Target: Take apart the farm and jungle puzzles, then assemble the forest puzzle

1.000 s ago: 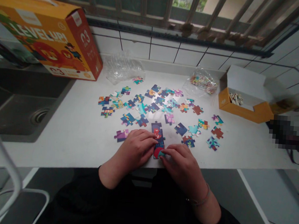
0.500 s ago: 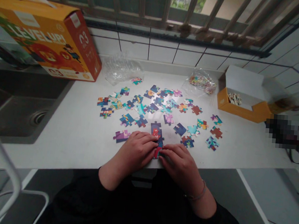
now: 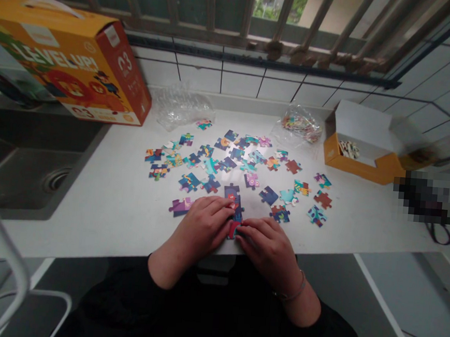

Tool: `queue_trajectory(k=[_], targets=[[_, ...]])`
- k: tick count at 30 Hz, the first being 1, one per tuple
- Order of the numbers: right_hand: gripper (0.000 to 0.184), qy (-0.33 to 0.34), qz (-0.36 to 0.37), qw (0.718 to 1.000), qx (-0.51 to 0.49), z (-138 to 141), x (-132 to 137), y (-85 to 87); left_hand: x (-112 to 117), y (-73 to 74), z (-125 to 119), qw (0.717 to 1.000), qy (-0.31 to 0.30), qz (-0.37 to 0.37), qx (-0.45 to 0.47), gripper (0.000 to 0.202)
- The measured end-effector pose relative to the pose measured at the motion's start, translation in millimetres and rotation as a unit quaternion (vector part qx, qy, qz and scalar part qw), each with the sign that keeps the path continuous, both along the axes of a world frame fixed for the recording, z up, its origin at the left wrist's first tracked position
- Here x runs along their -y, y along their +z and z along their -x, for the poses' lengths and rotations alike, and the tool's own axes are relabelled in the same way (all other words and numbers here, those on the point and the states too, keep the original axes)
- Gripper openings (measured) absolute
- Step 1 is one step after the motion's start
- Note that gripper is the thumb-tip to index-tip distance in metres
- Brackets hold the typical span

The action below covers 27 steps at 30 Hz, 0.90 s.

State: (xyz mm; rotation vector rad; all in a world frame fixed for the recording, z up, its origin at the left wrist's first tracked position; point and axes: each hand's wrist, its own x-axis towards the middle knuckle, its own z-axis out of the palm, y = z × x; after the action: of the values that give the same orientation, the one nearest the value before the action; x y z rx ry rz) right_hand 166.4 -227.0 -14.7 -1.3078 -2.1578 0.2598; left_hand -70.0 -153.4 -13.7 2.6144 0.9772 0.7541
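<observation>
A short upright strip of dark blue jigsaw pieces with a red figure on it lies near the counter's front edge. At its lower end is a red jigsaw piece, between my two hands. Curled fingers of my left hand press on the strip and the red piece from the left. From the right, my right hand pinches the red piece's edge with closed fingers. Whether the red piece is locked into the strip is hidden by my fingers. A purple jigsaw piece lies beside my left hand.
Several loose jigsaw pieces spread over the white counter. Behind them lie a crumpled clear bag and a bag of pieces. An orange puzzle box stands by the sink; an open small box sits right.
The camera view has shifted slightly. Both hands stay at the red piece and the strip, with hardly any visible movement of the fingers.
</observation>
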Motion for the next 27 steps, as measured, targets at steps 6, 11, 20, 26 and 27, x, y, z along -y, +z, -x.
queue_trajectory(k=[6,11,20,26,27], targets=[[0.024,0.000,0.013,1.000,0.010,0,1,0.1,-2,-6.8,-3,0.995,0.093,-0.005,-0.039,0.044],[0.026,-0.001,0.002,1.000,-0.008,-2,3,1.4,-3,-10.7,1,0.979,0.191,-0.018,-0.066,0.043],[0.040,-0.072,-0.004,0.990,0.125,-3,-68,21.5,-43,20.8,-21,0.971,0.148,0.017,-0.187,0.056],[0.054,-0.086,0.110,0.966,0.215,5,-114,13.8,-65,18.0,-23,0.953,0.168,0.083,-0.237,0.059],[0.055,-0.090,0.121,0.964,0.218,4,-115,11.4,-65,16.3,-19,0.952,0.176,0.078,-0.237,0.058]])
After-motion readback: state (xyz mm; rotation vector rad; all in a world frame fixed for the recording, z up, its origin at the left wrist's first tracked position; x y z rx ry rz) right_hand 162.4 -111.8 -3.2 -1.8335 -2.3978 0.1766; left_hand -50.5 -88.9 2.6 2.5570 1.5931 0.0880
